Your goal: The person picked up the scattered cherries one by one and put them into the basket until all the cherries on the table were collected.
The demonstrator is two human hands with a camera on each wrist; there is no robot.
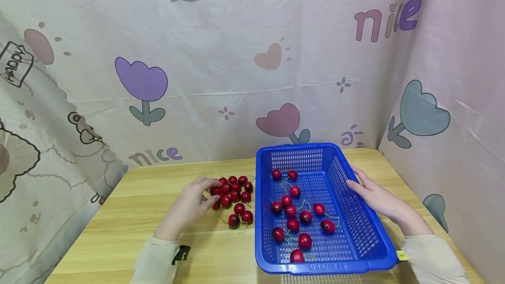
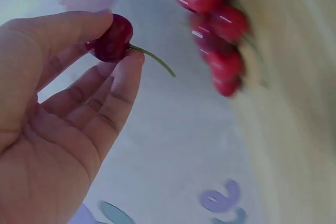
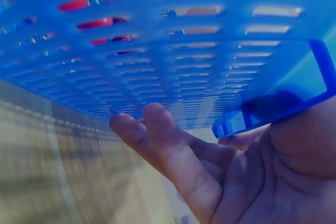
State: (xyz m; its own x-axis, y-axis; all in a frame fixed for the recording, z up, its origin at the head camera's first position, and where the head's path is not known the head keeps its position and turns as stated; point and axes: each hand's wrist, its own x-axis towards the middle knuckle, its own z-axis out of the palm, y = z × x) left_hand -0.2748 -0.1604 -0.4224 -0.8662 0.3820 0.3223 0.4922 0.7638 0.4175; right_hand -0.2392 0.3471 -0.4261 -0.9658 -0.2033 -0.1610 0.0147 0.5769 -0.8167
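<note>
My left hand (image 1: 190,204) pinches a dark red cherry (image 2: 111,39) between thumb and fingertips; its green stem (image 2: 153,59) sticks out past the fingers. Just beyond that hand lies a loose pile of cherries (image 1: 235,196) on the table. To the right of the pile is a blue plastic basket (image 1: 259,196) with slotted walls and several stemmed cherries (image 1: 293,225) scattered over its floor. My right hand (image 1: 375,195) grips the basket's right rim, thumb on top. In the right wrist view its other fingers (image 3: 170,145) reach under the rim along the outer wall.
The light wood table (image 1: 146,200) ends at a printed curtain (image 1: 213,78) behind and at both sides. A black clip (image 1: 181,254) shows beside the left sleeve, and a yellow tag (image 1: 401,255) by the right sleeve.
</note>
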